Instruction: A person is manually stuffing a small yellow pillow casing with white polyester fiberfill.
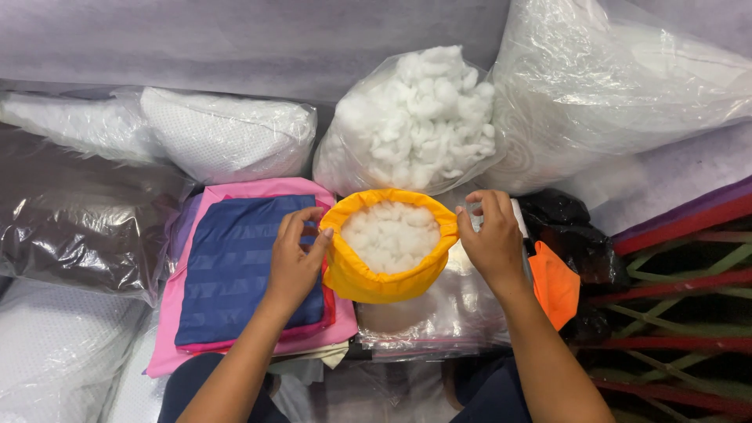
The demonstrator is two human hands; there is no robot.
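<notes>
Head view: both hands [296, 254] hold a stuffing-filled yellow cover [376, 286].

I see a navy cloth [243, 266] on a pink cloth [235, 192] at left, wrapped white pillows [227, 133] behind, a dark bag [70, 219] far left, an orange cloth [554, 286] beside a black bag [576, 235] at right.

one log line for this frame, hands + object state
left hand: grips rim of yellow fabric cover | right hand: grips opposite rim | cover: open, filled with white stuffing | behind: clear bag of stuffing
</notes>
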